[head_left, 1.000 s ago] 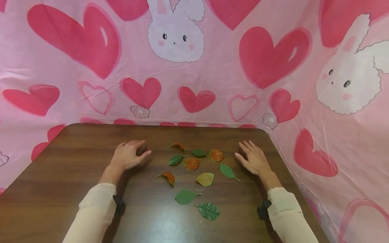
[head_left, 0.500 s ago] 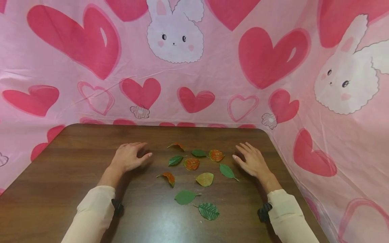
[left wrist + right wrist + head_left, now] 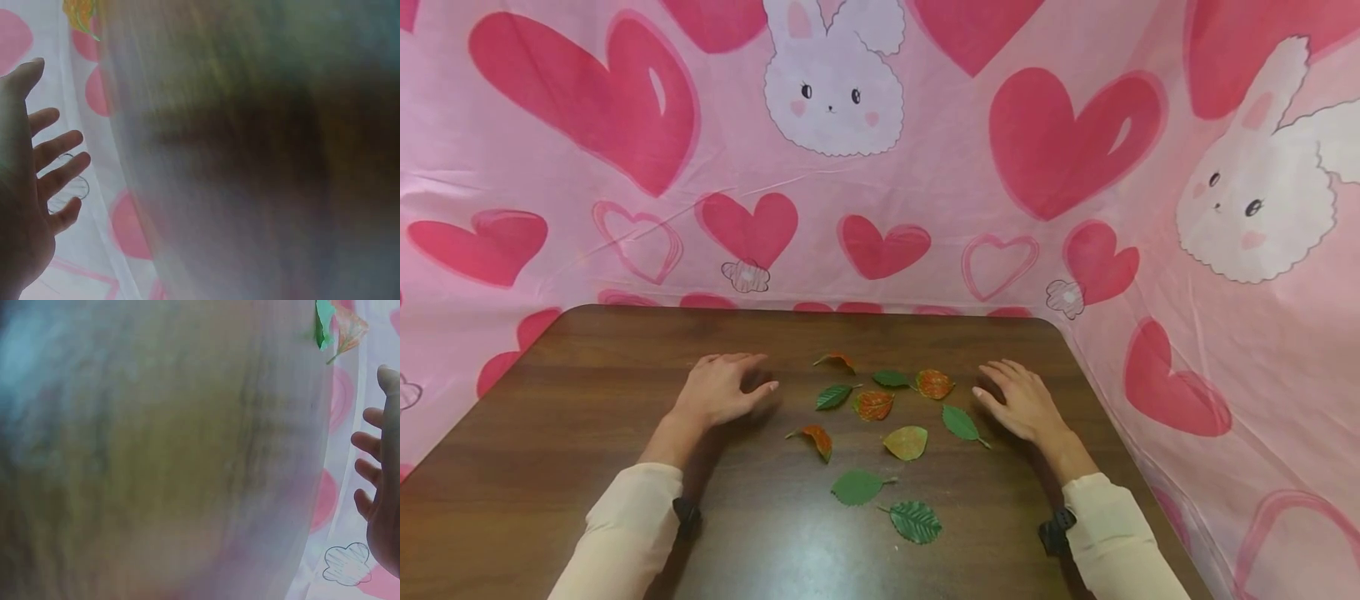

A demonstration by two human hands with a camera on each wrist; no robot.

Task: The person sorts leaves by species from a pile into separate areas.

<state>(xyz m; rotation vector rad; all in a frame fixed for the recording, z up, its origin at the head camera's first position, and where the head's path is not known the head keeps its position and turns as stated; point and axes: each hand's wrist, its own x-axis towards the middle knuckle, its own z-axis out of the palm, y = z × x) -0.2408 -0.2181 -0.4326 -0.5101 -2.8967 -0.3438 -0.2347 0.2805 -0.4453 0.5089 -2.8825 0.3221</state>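
Across the brown bench (image 3: 550, 467) they lie, ten leaves, and right among them the yellow leaf (image 3: 906, 443), broad, dull gold-green. Just beyond it, a veined orange leaf (image 3: 874, 405) edged in green; farther beyond, a dark green leaf (image 3: 891, 378) and a red-orange leaf (image 3: 935, 384) sit end to end, and whether they touch is hard to tell! Two curled leaves (image 3: 817, 437) arch up to its left, a small toothed leaf (image 3: 832, 397) between them; to its right, a pale green leaf (image 3: 958, 422). Nearer than the yellow leaf, a plain green leaf (image 3: 857, 487), then a ribbed green leaf (image 3: 915, 522).

Well left of the yellow leaf, the left hand (image 3: 718, 389), grip loose and spread; well right of it, the right hand (image 3: 1018, 400), grip spread too. Palms on the wood? Can't tell. Sleeves (image 3: 625, 525) run out of frame. At the left wrist, the bench is a blur, with one cropped orange-yellow scrap (image 3: 79, 12); at the right wrist, a green sliver (image 3: 324, 324) and an orange sliver (image 3: 351, 330), both cut off.
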